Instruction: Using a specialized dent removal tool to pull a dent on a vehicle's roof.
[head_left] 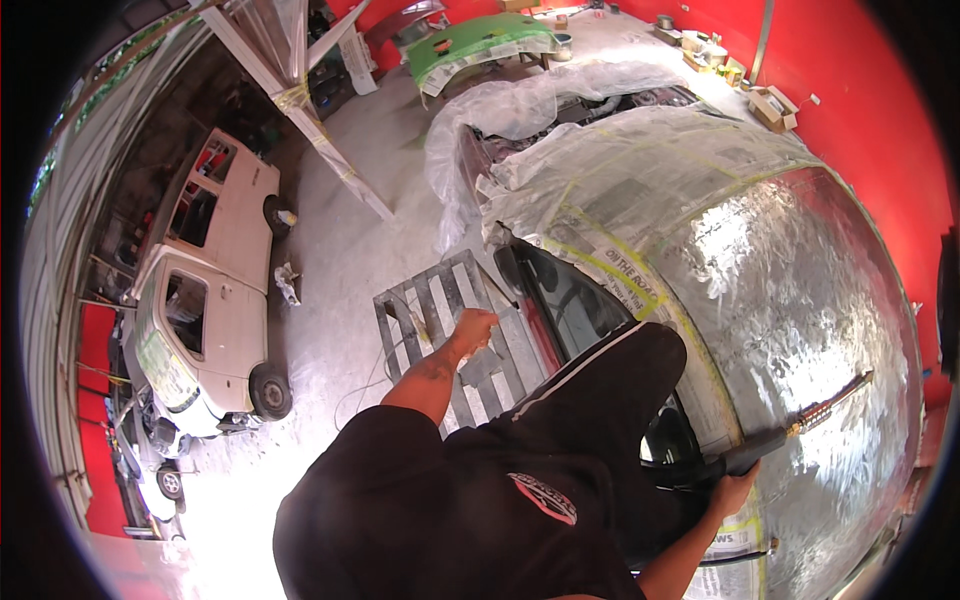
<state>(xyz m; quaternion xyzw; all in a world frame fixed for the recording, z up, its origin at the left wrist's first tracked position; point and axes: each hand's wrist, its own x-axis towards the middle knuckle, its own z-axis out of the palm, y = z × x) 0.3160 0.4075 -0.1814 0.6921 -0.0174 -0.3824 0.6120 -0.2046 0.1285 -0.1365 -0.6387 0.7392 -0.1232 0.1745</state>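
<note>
My left hand (476,333) is held out over a grey slatted metal platform (456,277), its fingers curled around something I cannot make out. My right hand (733,490) grips the black handle of a long tool (780,440) with a brass-coloured end, which extends over the car roof (760,250) coated in patchy silvery grey. Yellow tape and newspaper (590,250) mask the roof's left edge and the windscreen side, beside a dark side window (565,300). My bent leg (640,370) in dark trousers is against the car's side.
A white van (225,210) stands at the left. A wrapped post structure (320,140) is behind it. Plastic sheeting (540,90) covers the car's front. A green panel on a stand (470,50), boxes (770,108) and cans line the red back wall. A hose lies on the floor by the platform.
</note>
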